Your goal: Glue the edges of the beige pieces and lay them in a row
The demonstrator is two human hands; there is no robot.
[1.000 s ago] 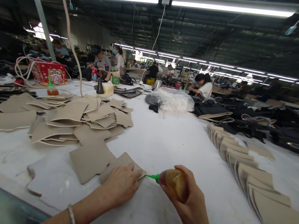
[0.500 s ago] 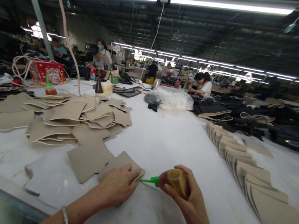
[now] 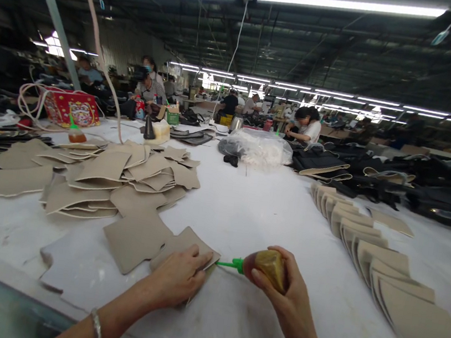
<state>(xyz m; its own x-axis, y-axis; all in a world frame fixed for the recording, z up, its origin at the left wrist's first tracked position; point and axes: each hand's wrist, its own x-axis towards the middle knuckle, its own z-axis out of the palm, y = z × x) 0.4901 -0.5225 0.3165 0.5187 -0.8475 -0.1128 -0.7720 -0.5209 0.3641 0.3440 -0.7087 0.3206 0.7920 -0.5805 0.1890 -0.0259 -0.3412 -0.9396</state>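
My right hand (image 3: 290, 290) is wrapped round a glue bottle (image 3: 268, 269) of amber liquid, tilted on its side. Its thin green nozzle (image 3: 231, 264) points left, the tip at the right edge of a beige padded piece (image 3: 187, 240). Over that piece lies my left hand (image 3: 183, 276), fingers bent and pressing it near the same edge; its thumb is hidden. Another flat beige piece (image 3: 136, 239) lies just left of it, their edges meeting. Further back on the left is a loose pile of similar beige pieces (image 3: 103, 171).
An overlapping row of beige pieces (image 3: 404, 295) runs along the right. A second glue bottle (image 3: 76, 134) stands behind the pile near a red patterned box (image 3: 72, 108). A clear plastic bag (image 3: 259, 148) and black goods (image 3: 322, 163) lie at the back. Co-workers sit beyond.
The glue bottle in my right hand has shifted slightly right and up, its nozzle tip still at the piece's edge. My left hand stays nearly in place on the piece.
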